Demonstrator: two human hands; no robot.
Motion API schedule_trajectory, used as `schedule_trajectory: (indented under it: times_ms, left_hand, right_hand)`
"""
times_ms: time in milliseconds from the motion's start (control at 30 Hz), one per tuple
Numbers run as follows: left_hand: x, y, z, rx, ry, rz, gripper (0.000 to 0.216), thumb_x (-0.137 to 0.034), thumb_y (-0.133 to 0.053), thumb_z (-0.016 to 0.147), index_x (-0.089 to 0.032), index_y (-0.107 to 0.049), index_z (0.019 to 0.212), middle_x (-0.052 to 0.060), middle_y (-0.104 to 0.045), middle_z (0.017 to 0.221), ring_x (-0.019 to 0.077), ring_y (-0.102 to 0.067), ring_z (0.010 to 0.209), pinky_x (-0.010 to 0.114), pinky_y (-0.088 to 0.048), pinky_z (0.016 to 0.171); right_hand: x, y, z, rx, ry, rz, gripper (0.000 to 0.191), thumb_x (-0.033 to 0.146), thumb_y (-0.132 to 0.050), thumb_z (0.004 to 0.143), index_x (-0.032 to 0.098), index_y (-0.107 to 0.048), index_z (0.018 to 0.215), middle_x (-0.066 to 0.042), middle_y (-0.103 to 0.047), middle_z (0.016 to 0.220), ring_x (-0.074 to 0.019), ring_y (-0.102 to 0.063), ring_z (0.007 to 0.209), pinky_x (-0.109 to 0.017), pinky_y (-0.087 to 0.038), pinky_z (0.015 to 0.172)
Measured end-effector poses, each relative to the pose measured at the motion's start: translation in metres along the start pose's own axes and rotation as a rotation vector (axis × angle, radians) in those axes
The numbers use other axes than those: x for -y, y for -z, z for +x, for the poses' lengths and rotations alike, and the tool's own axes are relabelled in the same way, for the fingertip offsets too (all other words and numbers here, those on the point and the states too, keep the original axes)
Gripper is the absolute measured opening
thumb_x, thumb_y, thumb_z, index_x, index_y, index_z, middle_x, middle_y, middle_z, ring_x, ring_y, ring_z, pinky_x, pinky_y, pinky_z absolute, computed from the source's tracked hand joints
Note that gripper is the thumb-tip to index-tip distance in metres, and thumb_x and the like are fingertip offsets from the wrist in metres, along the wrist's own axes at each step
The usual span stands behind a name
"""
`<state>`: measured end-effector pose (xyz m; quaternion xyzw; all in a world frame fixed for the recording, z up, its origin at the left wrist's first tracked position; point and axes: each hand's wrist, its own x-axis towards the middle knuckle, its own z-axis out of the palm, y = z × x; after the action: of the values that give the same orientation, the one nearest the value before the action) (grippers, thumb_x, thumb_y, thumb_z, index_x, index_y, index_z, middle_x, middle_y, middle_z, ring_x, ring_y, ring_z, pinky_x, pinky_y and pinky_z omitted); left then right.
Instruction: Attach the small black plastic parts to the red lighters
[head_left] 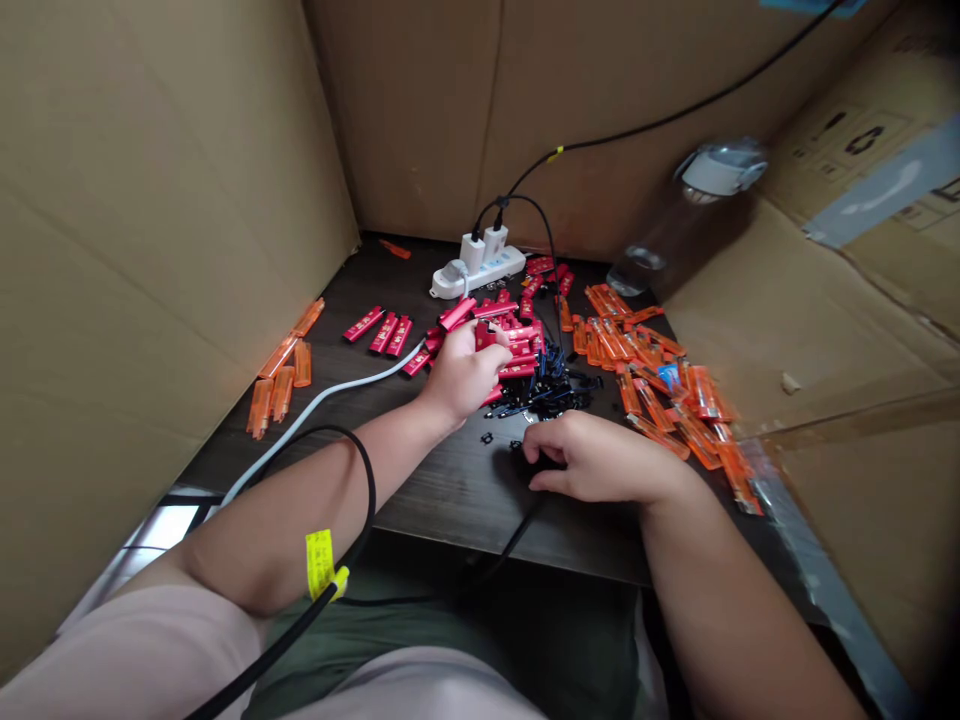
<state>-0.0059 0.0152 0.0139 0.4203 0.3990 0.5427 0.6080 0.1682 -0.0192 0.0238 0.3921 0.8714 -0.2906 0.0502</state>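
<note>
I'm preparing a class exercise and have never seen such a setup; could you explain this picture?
There is no machine: a head-worn camera looks forward and down at a person's bare hands. On the dark, wood-grained tabletop lie red, flat, lighter-shaped pieces, orange, translucent, lighter-shaped pieces at both sides, and a heap of small black parts. Farther back are a white, long power strip and a clear, tall bottle. The left hand is among the red pieces, apparently pinching one. The right hand is curled near the black heap; whether it holds anything is hidden.
</note>
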Motion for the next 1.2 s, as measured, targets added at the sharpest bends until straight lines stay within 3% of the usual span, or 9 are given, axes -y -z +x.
schedule_trajectory:
  times_ms: [200, 433, 600, 867, 967, 1067, 1200]
  left_hand:
    - [0.007, 0.004, 0.005, -0.006, -0.077, 0.09, 0.009, -0.012, -0.056, 0.064, -0.017, -0.051, 0.07, -0.006, -0.045, 0.056, 0.0054, -0.038, 0.048, 0.021, -0.031, 0.049]
    - [0.009, 0.004, 0.005, 0.004, -0.105, 0.124, 0.009, -0.01, -0.056, 0.066, -0.017, -0.051, 0.07, -0.006, -0.044, 0.057, 0.0066, -0.042, 0.052, 0.022, -0.036, 0.055]
    - [0.009, 0.004, 0.004, 0.018, -0.125, 0.124, 0.009, -0.01, -0.056, 0.067, -0.017, -0.05, 0.069, -0.005, -0.045, 0.058, 0.0063, -0.042, 0.052, 0.022, -0.036, 0.055]
    - [0.01, 0.005, 0.004, 0.059, -0.166, 0.211, 0.007, -0.012, -0.055, 0.069, -0.017, -0.05, 0.071, -0.005, -0.047, 0.059, 0.0076, -0.043, 0.054, 0.023, -0.036, 0.057]
    - [0.008, 0.004, 0.001, 0.114, -0.167, 0.301, 0.006, -0.013, -0.054, 0.07, -0.017, -0.051, 0.073, -0.006, -0.046, 0.058, 0.0083, -0.042, 0.053, 0.023, -0.035, 0.057]
    - [0.007, 0.002, -0.004, 0.204, -0.152, 0.381, 0.008, -0.012, -0.052, 0.071, -0.018, -0.05, 0.077, -0.007, -0.043, 0.056, 0.0086, -0.038, 0.051, 0.023, -0.031, 0.054]
    - [0.007, 0.002, -0.009, 0.33, -0.119, 0.417, 0.016, -0.017, -0.054, 0.075, -0.02, -0.045, 0.089, -0.008, -0.041, 0.058, 0.0092, -0.038, 0.052, 0.024, -0.031, 0.054]
  right_hand:
    - [-0.002, -0.004, 0.004, -0.033, 0.038, -0.028, 0.015, 0.027, -0.069, 0.077, 0.02, -0.07, 0.09, -0.001, -0.068, 0.074, -0.0107, -0.054, 0.058, -0.021, -0.034, 0.054]
    - [0.002, -0.009, 0.007, -0.104, 0.061, -0.036, 0.014, 0.026, -0.066, 0.08, 0.02, -0.071, 0.091, -0.002, -0.068, 0.071, -0.0109, -0.055, 0.055, -0.022, -0.034, 0.053]
    - [0.001, -0.012, 0.009, -0.098, 0.11, -0.029, 0.016, 0.028, -0.065, 0.082, 0.021, -0.071, 0.095, -0.004, -0.072, 0.078, -0.0138, -0.062, 0.064, -0.022, -0.039, 0.058]
    - [0.005, -0.014, 0.01, -0.114, 0.176, -0.099, 0.018, 0.025, -0.054, 0.089, 0.018, -0.07, 0.085, -0.005, -0.069, 0.071, -0.0133, -0.06, 0.061, -0.023, -0.036, 0.058]
    - [0.006, -0.012, 0.006, -0.238, 0.231, -0.064, 0.018, 0.024, -0.052, 0.089, 0.017, -0.068, 0.086, -0.004, -0.066, 0.068, -0.0122, -0.056, 0.059, -0.024, -0.036, 0.057]
    - [0.003, -0.009, 0.001, -0.505, 0.224, 0.117, 0.015, 0.026, -0.053, 0.089, 0.016, -0.065, 0.086, -0.001, -0.058, 0.061, -0.0105, -0.048, 0.054, -0.024, -0.037, 0.055]
    - [-0.003, -0.007, -0.001, -0.817, 0.149, 0.72, 0.015, 0.03, -0.053, 0.09, 0.018, -0.059, 0.084, 0.002, -0.053, 0.062, -0.0101, -0.048, 0.051, -0.024, -0.042, 0.05]
